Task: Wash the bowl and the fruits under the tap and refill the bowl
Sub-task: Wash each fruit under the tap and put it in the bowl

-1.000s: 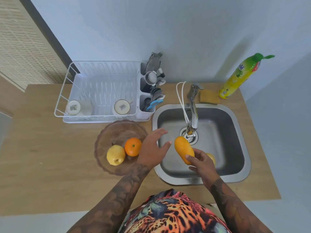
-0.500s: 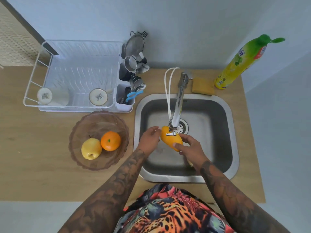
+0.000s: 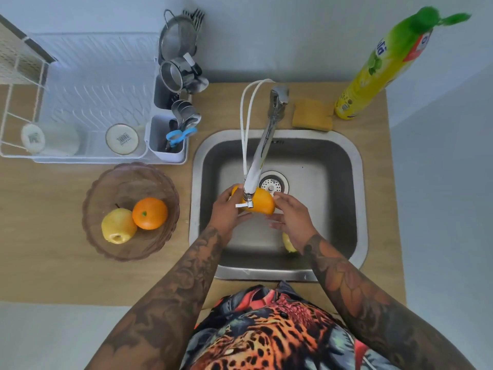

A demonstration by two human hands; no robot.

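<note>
An orange-yellow mango [image 3: 262, 202] is held under the spout of the tap [image 3: 260, 161], over the steel sink [image 3: 349, 161]. My left hand [image 3: 226, 210] grips its left end and my right hand [image 3: 292, 218] holds its right end. A yellow fruit [image 3: 288, 243] lies on the sink floor, mostly hidden by my right wrist. The tinted glass bowl [image 3: 128, 180] sits on the counter left of the sink and holds a yellow apple [image 3: 117, 227] and an orange [image 3: 150, 213]. I cannot tell whether water is running.
A white dish rack [image 3: 88, 102] with two upturned cups and a cutlery holder with metal utensils [image 3: 176, 76] stands behind the bowl. A yellow sponge [image 3: 312, 116] and a dish soap bottle [image 3: 384, 65] stand behind the sink at the right.
Both hands carried the mango forward from the sink's front to under the tap spout. My left hand, open beside the bowl a second ago, now grips the mango.
</note>
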